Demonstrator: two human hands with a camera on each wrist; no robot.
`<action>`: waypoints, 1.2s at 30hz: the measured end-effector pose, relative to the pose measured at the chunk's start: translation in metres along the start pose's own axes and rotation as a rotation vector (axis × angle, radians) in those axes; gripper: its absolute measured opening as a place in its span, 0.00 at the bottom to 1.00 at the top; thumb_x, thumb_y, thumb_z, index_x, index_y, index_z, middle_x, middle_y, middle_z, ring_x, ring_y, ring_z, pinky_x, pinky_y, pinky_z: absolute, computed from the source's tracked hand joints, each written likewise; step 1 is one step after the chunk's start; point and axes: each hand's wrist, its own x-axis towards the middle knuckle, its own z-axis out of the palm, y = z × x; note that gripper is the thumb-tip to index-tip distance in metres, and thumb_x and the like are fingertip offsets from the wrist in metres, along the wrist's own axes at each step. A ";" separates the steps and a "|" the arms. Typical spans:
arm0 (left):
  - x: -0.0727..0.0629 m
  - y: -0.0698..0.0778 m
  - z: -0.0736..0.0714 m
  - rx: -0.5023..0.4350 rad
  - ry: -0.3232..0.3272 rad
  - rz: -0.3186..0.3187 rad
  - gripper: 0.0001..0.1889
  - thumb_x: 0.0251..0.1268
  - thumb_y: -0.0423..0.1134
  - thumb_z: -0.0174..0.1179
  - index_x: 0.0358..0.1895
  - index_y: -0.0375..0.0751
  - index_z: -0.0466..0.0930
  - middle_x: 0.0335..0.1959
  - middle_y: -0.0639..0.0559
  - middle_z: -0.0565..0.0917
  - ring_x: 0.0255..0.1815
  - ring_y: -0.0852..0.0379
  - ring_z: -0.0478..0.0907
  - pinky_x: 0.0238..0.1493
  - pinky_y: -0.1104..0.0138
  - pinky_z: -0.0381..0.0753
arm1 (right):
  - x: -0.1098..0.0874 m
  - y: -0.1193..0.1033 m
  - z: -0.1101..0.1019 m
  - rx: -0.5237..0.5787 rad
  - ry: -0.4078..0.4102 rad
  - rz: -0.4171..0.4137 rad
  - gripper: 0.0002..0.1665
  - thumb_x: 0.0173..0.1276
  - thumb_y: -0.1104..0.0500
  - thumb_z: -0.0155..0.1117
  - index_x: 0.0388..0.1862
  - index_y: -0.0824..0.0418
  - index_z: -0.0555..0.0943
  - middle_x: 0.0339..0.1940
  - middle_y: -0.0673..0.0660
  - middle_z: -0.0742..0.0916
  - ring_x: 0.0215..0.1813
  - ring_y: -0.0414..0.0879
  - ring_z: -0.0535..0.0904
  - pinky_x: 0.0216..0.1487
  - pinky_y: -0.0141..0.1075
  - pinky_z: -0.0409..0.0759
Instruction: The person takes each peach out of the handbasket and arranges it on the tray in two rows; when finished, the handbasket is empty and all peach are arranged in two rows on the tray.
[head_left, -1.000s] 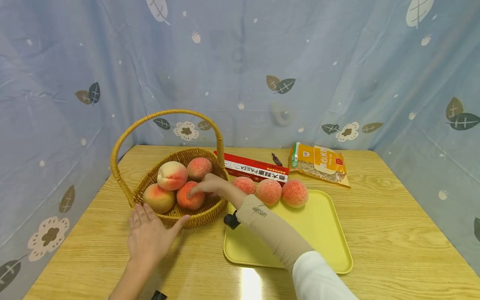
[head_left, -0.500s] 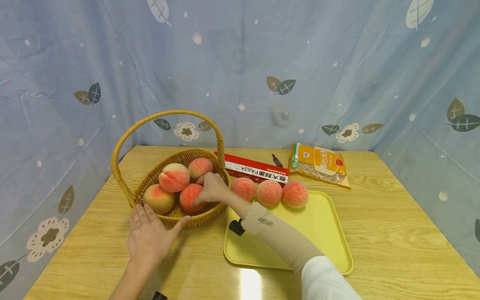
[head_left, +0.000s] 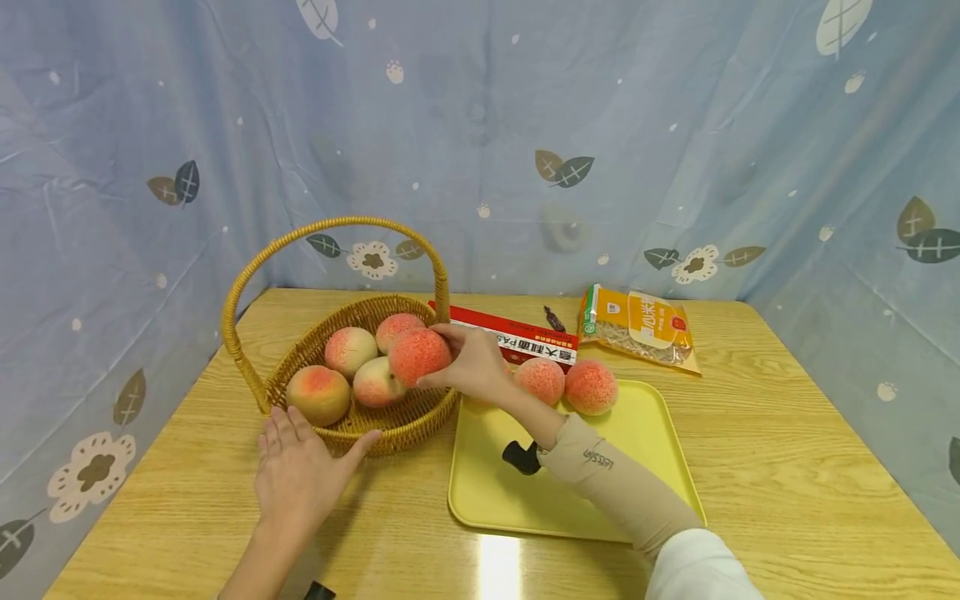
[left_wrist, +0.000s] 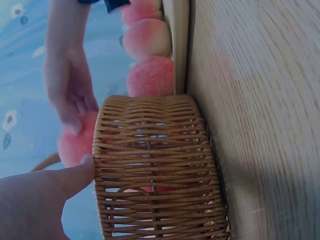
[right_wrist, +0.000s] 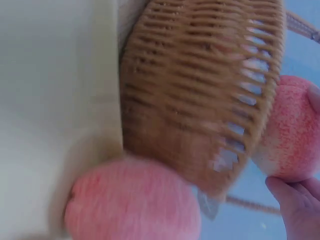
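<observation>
My right hand (head_left: 474, 362) grips a reddish peach (head_left: 418, 357) between thumb and fingers, above the right side of the wicker basket (head_left: 423, 429). In the right wrist view the held peach (right_wrist: 290, 131) hangs just beyond the basket's rim. Several peaches lie in the basket, among them a yellow-red one (head_left: 318, 395) at the left and a pale one (head_left: 375, 385) below the held peach. My left hand (head_left: 300, 475) rests against the basket's near rim with fingers straight and thumb spread. Its thumb (left_wrist: 77, 175) touches the wicker in the left wrist view.
A yellow tray (head_left: 517, 508) stands right of the basket, with peaches (head_left: 591, 387) along its far edge; one is hidden behind my right hand. Behind lie a red pasta box (head_left: 525, 335), a small dark wrapped item (head_left: 553, 319) and an orange food bag (head_left: 641, 327).
My right hand has lifted the reddish peach out from among the others, up and to the right. The upper peach has settled and a pale one now shows underneath. My left hand stays put.
</observation>
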 end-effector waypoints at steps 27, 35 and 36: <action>0.001 0.002 -0.002 0.001 -0.067 -0.023 0.66 0.59 0.77 0.44 0.67 0.09 0.38 0.68 0.13 0.40 0.70 0.20 0.40 0.70 0.38 0.43 | -0.070 0.043 -0.099 0.165 0.268 0.143 0.41 0.47 0.74 0.77 0.62 0.75 0.73 0.56 0.72 0.81 0.58 0.61 0.80 0.52 0.36 0.81; 0.002 0.001 -0.001 0.004 -0.070 -0.019 0.66 0.59 0.78 0.43 0.67 0.09 0.38 0.68 0.13 0.40 0.70 0.20 0.40 0.70 0.38 0.42 | -0.086 0.054 -0.116 0.112 0.333 0.155 0.41 0.46 0.73 0.78 0.62 0.73 0.75 0.56 0.70 0.82 0.55 0.51 0.82 0.50 0.29 0.80; 0.002 0.001 -0.001 0.004 -0.070 -0.018 0.66 0.59 0.78 0.43 0.67 0.09 0.38 0.68 0.13 0.40 0.70 0.19 0.40 0.70 0.38 0.42 | -0.088 0.055 -0.118 0.116 0.340 0.155 0.41 0.46 0.73 0.78 0.62 0.73 0.75 0.57 0.70 0.82 0.54 0.47 0.83 0.50 0.29 0.80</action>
